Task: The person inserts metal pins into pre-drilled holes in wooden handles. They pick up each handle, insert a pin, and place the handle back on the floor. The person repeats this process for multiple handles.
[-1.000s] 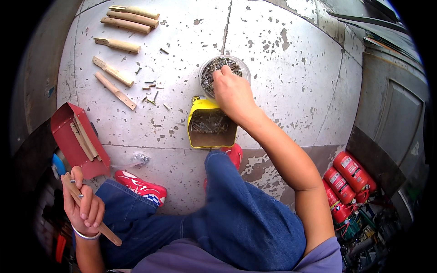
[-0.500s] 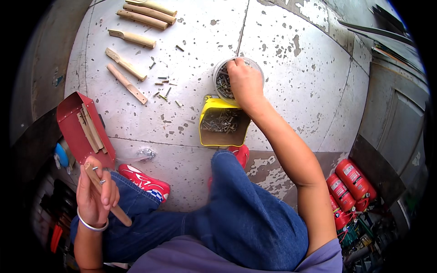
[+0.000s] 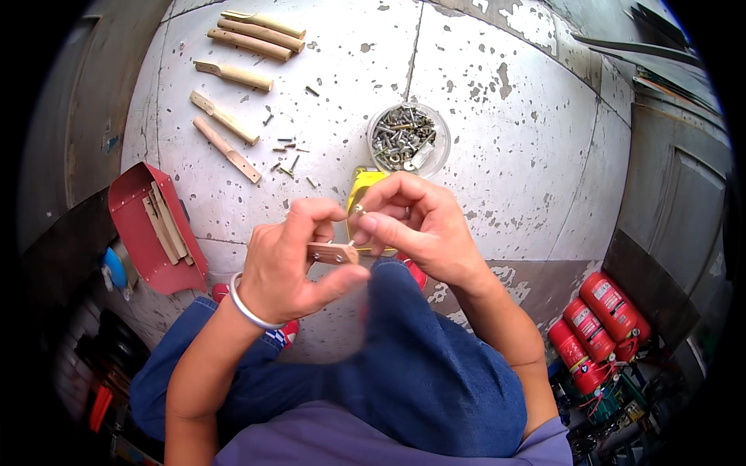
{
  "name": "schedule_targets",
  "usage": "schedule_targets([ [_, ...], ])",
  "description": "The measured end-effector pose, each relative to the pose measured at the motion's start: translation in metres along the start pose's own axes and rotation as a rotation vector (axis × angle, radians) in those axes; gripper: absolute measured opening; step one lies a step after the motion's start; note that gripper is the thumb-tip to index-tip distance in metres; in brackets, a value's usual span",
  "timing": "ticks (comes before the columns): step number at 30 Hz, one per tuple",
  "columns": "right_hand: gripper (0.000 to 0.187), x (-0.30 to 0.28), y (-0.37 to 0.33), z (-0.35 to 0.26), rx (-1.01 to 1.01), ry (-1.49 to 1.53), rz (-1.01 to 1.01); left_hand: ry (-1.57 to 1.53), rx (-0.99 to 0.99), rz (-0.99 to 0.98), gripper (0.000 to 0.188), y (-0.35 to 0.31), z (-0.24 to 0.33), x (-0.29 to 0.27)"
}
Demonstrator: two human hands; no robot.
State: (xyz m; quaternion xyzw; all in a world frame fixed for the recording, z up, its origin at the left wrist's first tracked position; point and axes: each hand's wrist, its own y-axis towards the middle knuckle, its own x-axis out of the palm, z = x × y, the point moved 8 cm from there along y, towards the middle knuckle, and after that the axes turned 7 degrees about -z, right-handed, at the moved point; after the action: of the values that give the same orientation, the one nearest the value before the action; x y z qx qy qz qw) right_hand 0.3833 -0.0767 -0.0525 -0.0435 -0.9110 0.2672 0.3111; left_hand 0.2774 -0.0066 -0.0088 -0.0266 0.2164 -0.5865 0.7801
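My left hand (image 3: 284, 260), with a silver bangle at the wrist, is closed round a wooden handle (image 3: 332, 253). Bolt parts show on the handle's flat end, and a metal shank sticks out beside it. My right hand (image 3: 427, 229) meets it from the right, thumb and finger pinching a small metal fastener (image 3: 358, 210) just above that end. Whether it is a nut or a bolt head I cannot make out. Beyond my hands sits a clear round tub (image 3: 444, 155) of bolts and nuts. A yellow container (image 3: 365, 179) is mostly hidden under my hands.
Several wooden handles (image 3: 260, 31) lie at the far left, with loose bolts (image 3: 287, 147) nearby. A red bin (image 3: 136, 225) holding wooden strips stands on the left. Red fire extinguishers (image 3: 584, 322) are at the lower right, and a grey cabinet (image 3: 668, 202) is on the right.
My right hand has come out of the tub and back toward me with a small fastener. My left hand has brought the wooden handle up and right, so both hands now meet.
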Motion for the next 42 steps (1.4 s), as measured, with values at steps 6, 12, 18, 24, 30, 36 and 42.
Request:
schedule_targets([
  [6, 0.014, -0.02, -0.012, 0.009, 0.069, 0.08, -0.008, 0.428, 0.364, 0.255, 0.055, 0.003, 0.023, 0.013],
  [12, 0.014, -0.011, -0.01, 0.022, 0.148, 0.082, -0.169, 0.394, 0.361, 0.264, 0.026, 0.008, 0.031, 0.005],
  [18, 0.02, -0.01, -0.009, 0.037, 0.216, 0.297, -0.275, 0.416, 0.351, 0.259, 0.026, 0.007, 0.031, 0.003],
  [24, 0.014, -0.025, -0.008, 0.029, 0.127, 0.267, -0.125, 0.389, 0.34, 0.311, 0.019, 0.015, 0.021, 0.004],
  [30, 0.018, -0.052, -0.011, 0.006, -0.239, -0.097, 0.197, 0.17, 0.148, 0.341, 0.016, 0.042, -0.004, 0.014],
  [36, 0.02, -0.059, -0.008, 0.035, 0.041, 0.159, -0.07, 0.171, 0.245, 0.347, 0.022, 0.049, 0.002, 0.017],
  [42, 0.014, -0.055, -0.007, 0.022, -0.016, 0.2, 0.009, 0.222, 0.198, 0.313, 0.024, 0.049, -0.002, 0.021],
])
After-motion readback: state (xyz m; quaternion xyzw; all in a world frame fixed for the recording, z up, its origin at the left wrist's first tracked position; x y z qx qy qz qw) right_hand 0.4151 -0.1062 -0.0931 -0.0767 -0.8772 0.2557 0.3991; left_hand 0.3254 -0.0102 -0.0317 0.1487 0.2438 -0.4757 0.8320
